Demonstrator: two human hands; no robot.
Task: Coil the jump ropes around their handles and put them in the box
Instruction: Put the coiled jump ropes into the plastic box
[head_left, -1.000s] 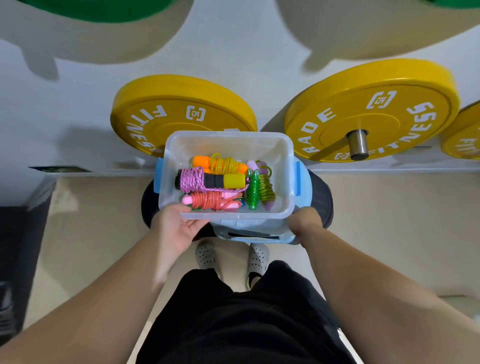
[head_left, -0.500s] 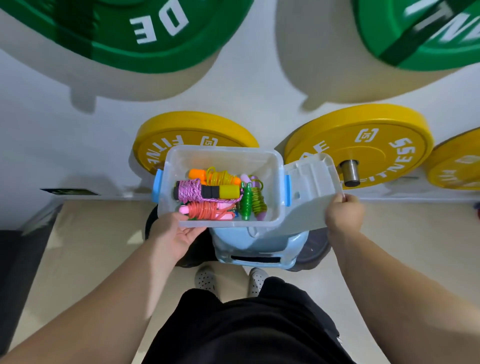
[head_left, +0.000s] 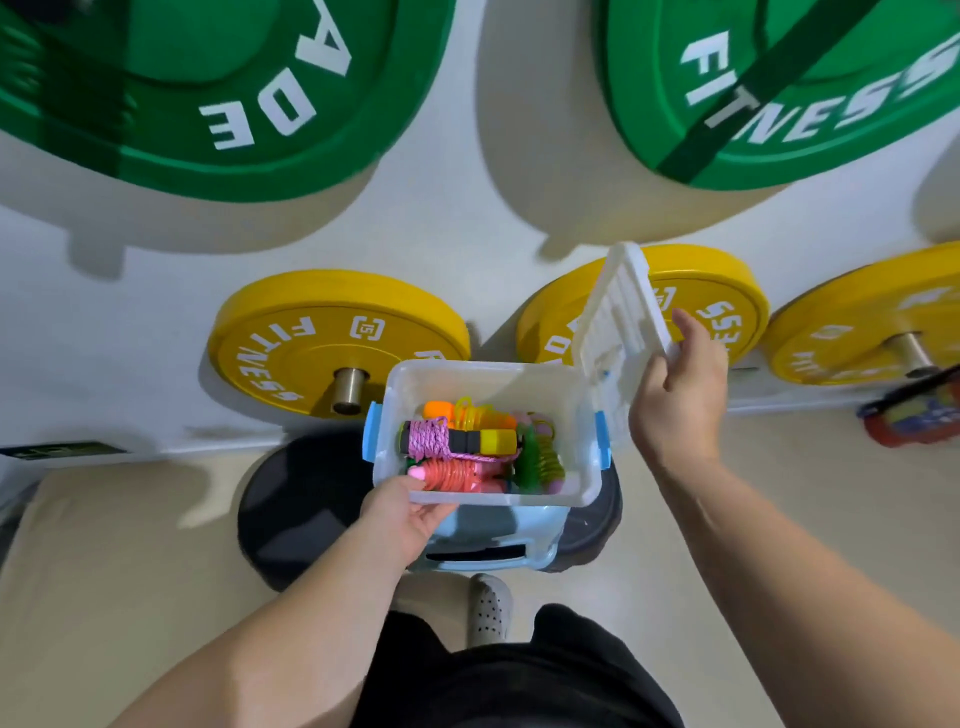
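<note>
**Location.** The box (head_left: 478, 382), clear plastic with blue latches (head_left: 601, 441), sits at frame centre on a light-blue support (head_left: 493, 535). The support stands on a black disc (head_left: 296, 499) on the floor (head_left: 130, 545). What the support is cannot be determined.

**Contents.** The jump ropes (head_left: 457, 441) lie inside the box, each wound on its handles. A pink coil lies across the middle, an orange-red one at the 6 o'clock wall, a green one towards 3 o'clock and a yellow one towards 12 o'clock.

**Hands.** The left hand (head_left: 408, 512) is clamped on the box's 7 o'clock corner, thumb at the rim, fingers hidden beneath. The right hand (head_left: 675, 400) is closed on one edge of the white lid (head_left: 613, 322). The lid stands steeply tilted just off the box's 3 o'clock side, ribbed face turned towards the box.

**Assessment.** Coiling and stowing appear complete. Closing the box looks to be the step in hand.

**Risks.**
- The yellow loops and the pink coil sit high. A loop caught under the rim would stop the lid seating or the latches closing.
- The lid is held by one edge only. Lowered skew, it could land across a corner and slip.
- The box is steadied at one corner on a raised support. Pressure at 3 o'clock could tip it and spill the coils.
</note>
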